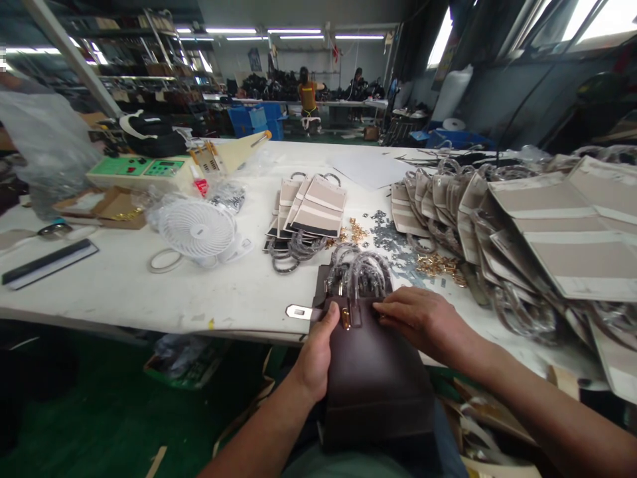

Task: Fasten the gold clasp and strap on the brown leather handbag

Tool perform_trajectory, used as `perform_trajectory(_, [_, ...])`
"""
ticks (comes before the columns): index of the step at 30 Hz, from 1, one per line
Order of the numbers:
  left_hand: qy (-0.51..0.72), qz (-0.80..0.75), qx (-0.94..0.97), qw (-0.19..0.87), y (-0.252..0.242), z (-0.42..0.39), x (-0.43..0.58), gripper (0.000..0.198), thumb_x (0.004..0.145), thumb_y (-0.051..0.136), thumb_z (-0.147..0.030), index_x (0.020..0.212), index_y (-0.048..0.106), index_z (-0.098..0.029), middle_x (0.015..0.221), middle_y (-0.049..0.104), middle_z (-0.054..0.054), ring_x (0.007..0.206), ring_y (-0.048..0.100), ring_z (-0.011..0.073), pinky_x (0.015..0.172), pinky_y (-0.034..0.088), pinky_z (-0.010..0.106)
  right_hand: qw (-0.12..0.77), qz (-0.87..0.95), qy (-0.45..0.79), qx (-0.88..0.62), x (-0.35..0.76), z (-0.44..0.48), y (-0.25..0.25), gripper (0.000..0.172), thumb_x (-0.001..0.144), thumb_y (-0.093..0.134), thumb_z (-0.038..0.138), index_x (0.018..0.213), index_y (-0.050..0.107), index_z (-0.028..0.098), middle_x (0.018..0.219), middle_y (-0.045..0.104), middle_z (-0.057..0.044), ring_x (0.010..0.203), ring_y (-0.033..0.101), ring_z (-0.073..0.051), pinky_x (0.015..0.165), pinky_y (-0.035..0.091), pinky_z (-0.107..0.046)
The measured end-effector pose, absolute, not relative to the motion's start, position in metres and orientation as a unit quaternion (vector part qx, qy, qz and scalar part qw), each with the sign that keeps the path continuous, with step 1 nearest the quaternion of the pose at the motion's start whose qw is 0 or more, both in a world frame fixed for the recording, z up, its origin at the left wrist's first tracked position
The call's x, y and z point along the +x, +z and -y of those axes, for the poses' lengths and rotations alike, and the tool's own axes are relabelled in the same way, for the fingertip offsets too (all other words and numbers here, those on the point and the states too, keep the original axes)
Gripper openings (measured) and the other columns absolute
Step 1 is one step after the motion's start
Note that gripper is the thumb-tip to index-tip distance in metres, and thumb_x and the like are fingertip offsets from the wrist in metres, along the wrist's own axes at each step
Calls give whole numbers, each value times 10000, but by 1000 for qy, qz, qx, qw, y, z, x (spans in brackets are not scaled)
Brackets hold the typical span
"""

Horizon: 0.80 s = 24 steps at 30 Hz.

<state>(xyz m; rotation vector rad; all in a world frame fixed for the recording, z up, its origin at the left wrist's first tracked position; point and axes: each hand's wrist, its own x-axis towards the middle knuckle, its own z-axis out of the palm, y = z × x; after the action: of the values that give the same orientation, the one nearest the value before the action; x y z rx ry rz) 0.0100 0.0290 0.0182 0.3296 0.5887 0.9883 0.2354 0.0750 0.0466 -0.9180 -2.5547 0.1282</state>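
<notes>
Left hand [316,352] grips the top edge of a dark brown leather handbag [375,392] lying across the lap; right hand [423,322] curls over the leather beside a gold clasp [346,318]; whether it pinches anything is hidden.

Dark brown leather handbag [375,392] with gold clasp [346,318]; white-striped beige panels [565,232]

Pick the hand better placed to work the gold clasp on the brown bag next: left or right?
Left, probably. The left hand holds the brown leather handbag with its thumb right beside the gold clasp, while the right hand rests farther from the clasp, across the bag's top edge.
</notes>
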Motion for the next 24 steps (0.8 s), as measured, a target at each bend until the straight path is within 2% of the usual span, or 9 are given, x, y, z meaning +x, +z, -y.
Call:
perform_trajectory(4, [451, -276, 142, 837, 18, -31, 10, 588, 950, 609, -619, 1281, 722, -145, 1083, 797, 145, 1136, 726, 379, 1039, 560, 545, 206, 921, 74, -321, 242, -76, 45, 286, 1088, 521, 275, 1303, 706, 234, 1116, 740, -110, 960, 679, -248, 820, 514, -377])
perform_trajectory(12, [464, -276, 93, 837, 16, -36, 12, 553, 979, 621, -542, 1340, 683, -128, 1105, 796, 154, 1131, 733, 356, 1080, 533, 512, 232, 907, 43, -348, 234, -79, 33, 229, 1079, 553, 241, 1257, 689, 193, 1115, 735, -99, 949, 665, -250, 842, 465, -412])
perform_trajectory(20, [455, -300, 32, 838, 10, -46, 13, 532, 985, 619, -514, 1330, 689, -115, 1079, 801, 162, 1095, 748, 356, 1067, 541, 512, 185, 927, 20, -325, 226, -89, 23, 219, 1081, 529, 215, 1209, 701, 167, 991, 722, -94, 874, 631, -250, 803, 438, -406])
perform_trajectory(24, [465, -294, 13, 835, 6, -50, 13, 534, 976, 639, -503, 1344, 683, -119, 1087, 801, 161, 1100, 747, 358, 1075, 537, 511, 198, 923, 53, -324, 227, -95, 18, 194, 1076, 557, 217, 1159, 728, 177, 922, 713, -78, 847, 630, -237, 806, 451, -387])
